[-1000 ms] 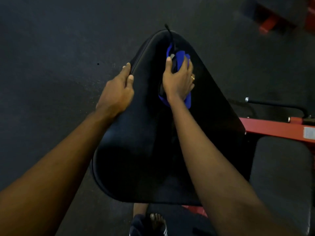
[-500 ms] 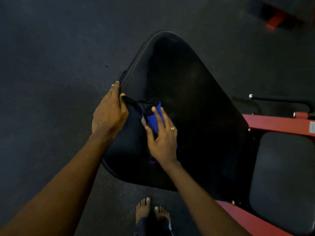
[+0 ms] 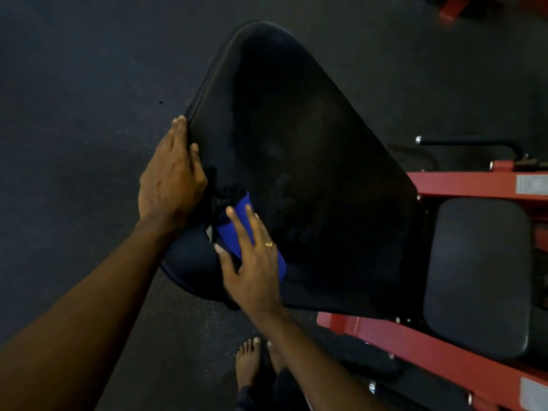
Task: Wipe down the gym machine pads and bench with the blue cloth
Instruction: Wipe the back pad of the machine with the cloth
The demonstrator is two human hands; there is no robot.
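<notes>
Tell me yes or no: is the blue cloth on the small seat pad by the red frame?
No, the blue cloth is pressed under the right hand on the large black pad, apart from the small seat pad.

Right hand (image 3: 255, 262) presses blue cloth (image 3: 237, 229) flat on black pad (image 3: 311, 149); left hand (image 3: 170, 179) rests on pad's edge.

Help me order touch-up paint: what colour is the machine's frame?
The frame is red, seen best in the head view.
</notes>
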